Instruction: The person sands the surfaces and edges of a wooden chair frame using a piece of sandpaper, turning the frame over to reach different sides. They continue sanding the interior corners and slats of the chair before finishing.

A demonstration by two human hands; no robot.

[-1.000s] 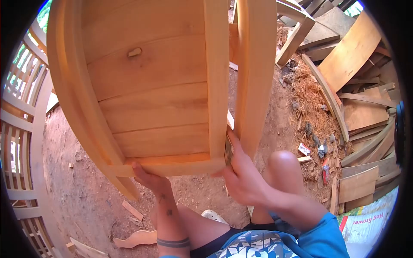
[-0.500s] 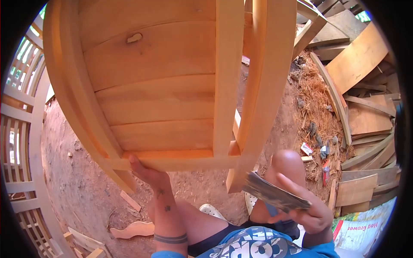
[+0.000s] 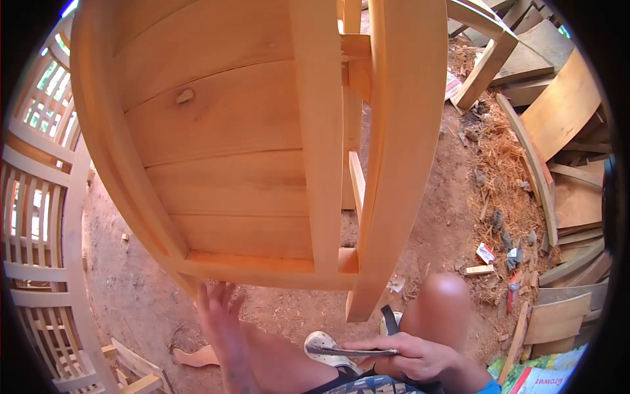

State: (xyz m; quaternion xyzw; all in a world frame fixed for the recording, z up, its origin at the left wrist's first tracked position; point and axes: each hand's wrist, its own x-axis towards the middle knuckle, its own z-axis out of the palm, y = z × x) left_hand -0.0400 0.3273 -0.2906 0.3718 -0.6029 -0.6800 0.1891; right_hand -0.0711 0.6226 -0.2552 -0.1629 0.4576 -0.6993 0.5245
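Note:
A large wooden furniture piece with a planked panel (image 3: 239,187) inside a curved frame stands tilted in front of me. One plank has an oval knot hole. My left hand (image 3: 220,322), slightly blurred, is just under the lower rail (image 3: 269,274) at its left end, fingers spread and holding nothing. Low over my lap, my right hand (image 3: 423,356) grips a dark, flat, worn piece of sandpaper (image 3: 354,352), seen nearly edge-on. Its thumb side is partly hidden. The frame's right leg (image 3: 359,305) ends a little above and left of my right knee.
Slatted wooden frames (image 3: 36,276) stand along the left. On the right lie wood shavings (image 3: 508,161) and a pile of offcut boards (image 3: 564,111). A printed sack (image 3: 541,377) lies at lower right. Small scraps (image 3: 485,253) dot the dirt floor.
My left hand has let go of the lower rail and dropped below it. My right hand has moved down and left with the sandpaper, turning it flatter. The view has shifted.

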